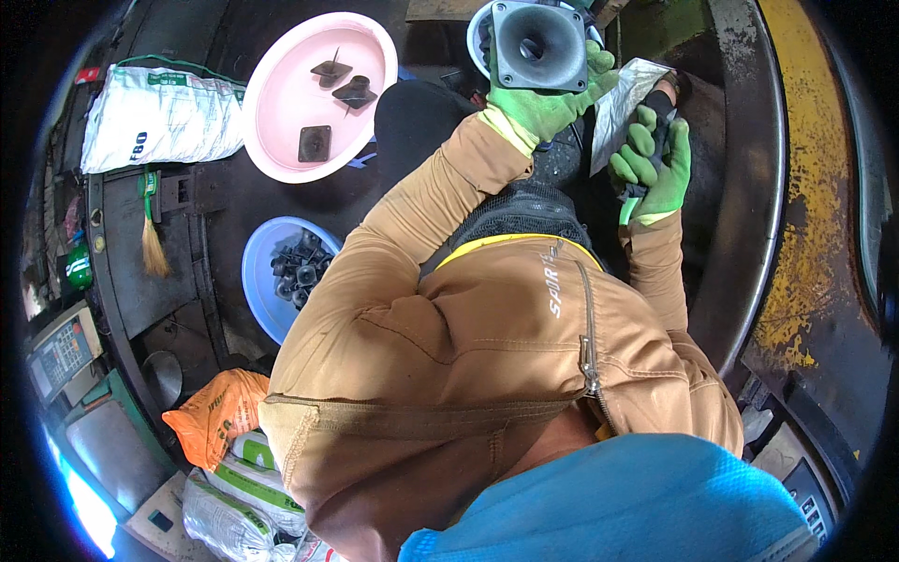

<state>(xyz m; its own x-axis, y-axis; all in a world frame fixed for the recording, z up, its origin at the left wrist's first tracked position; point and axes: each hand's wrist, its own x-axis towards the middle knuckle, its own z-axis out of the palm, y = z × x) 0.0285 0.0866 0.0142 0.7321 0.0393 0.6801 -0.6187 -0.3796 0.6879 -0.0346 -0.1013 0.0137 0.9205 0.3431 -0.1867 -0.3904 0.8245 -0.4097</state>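
A square dark-grey plastic horn (540,47), with a round flared mouth and holes at its corners, is held up at the top centre. Around its lower edge and right side wraps my left hand (538,110), in a green glove. Further right, my right hand (663,173), also green-gloved, has its fingers curled around a slim dark tool (659,140). A pale, green-edged end shows below those fingers; the tool's exact kind is hard to make out. The two hands are apart, and the tool does not touch the horn.
At the upper left a pink basin (272,155) holds three dark moulded parts. Below it, a blue basin (257,304) contains several small black pieces. Partly behind the horn is another basin (478,42). A yellow, paint-worn machine frame (810,187) runs along the right. White sack (169,117) lies left.
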